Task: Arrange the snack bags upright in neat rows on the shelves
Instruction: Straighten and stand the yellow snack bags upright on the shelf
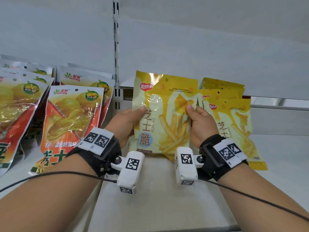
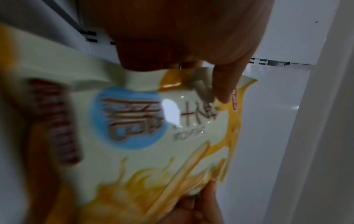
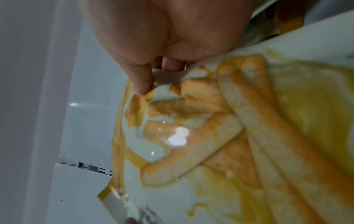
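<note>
I hold a yellow cheese-stick snack bag [image 1: 164, 104] upright on the white shelf [image 1: 158, 195], one hand at each side edge. My left hand [image 1: 127, 121] grips its left edge, thumb on the front. My right hand [image 1: 199, 121] grips the right edge the same way. The same bag [image 2: 153, 128] fills the left wrist view, blurred, under my left hand [image 2: 191, 37]. In the right wrist view my right hand [image 3: 162, 37] pinches the bag [image 3: 220, 128] at its edge. A row of matching yellow bags [image 1: 234, 118] stands just to the right.
Orange and red potato-chip bags [image 1: 71, 121] lean in rows on the left shelf section. A slotted upright post [image 1: 116, 47] divides the two sections. The white back panel [image 1: 209, 47] rises behind, and a higher shelf edge [image 1: 280, 101] runs at the right.
</note>
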A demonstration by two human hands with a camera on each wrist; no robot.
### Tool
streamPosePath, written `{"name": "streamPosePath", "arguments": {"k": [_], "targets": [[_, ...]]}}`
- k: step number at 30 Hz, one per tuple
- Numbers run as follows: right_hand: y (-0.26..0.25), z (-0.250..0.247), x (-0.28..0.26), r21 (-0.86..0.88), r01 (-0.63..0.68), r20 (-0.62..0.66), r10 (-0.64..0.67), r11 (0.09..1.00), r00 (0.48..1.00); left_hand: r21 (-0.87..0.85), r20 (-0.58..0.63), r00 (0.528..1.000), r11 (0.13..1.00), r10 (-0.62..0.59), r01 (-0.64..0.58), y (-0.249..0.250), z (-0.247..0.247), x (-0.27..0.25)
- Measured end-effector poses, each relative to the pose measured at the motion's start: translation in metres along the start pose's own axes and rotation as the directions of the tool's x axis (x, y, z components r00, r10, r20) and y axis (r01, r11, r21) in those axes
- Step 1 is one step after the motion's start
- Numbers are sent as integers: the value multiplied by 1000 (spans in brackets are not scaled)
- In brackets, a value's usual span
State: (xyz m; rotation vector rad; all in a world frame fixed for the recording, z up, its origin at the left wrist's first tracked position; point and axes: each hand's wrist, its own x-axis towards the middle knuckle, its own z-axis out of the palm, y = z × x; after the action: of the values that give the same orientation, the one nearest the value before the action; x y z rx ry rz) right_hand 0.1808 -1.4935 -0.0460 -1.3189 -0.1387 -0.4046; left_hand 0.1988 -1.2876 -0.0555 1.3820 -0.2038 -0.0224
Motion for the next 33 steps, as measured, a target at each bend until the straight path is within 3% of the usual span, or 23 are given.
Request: {"name": "streamPosePath", "arguments": {"k": [5,9,12,16,19,22,25,27,33], "targets": [[18,1,1,51,-109,70,105,993,992,-61,-132,991,998,-14,6,-19,-1,-4],[33,-2,-1,-22,-161,177,163,987,971,-85,-205,979,996,5,-22,-23,-6,-5],[36,-3,1,-11,-167,146,167,986,975,-98,-149,989,995,9,-24,-27,-11,-10],[41,-6,2,27,-153,85,150,988,985,-49,44,999,999,10,-7,-30,-15,-17],[41,-3,0,51,-201,126,193,978,973,-66,12,999,997,30,-29,-32,-14,-18],[35,-2,-4,152,-353,291,300,923,909,-127,-47,997,990,55,-60,-29,-12,-17],[32,-7,-6,24,-368,444,320,930,837,-172,-93,995,983,46,-62,-25,-14,-15],[34,-8,-9,-64,-368,476,353,927,805,-176,-105,994,983,26,-44,-25,-18,-14],[34,-6,-19,-102,-354,451,360,930,817,-250,-8,998,966,-65,61,-29,-22,-14]]}}
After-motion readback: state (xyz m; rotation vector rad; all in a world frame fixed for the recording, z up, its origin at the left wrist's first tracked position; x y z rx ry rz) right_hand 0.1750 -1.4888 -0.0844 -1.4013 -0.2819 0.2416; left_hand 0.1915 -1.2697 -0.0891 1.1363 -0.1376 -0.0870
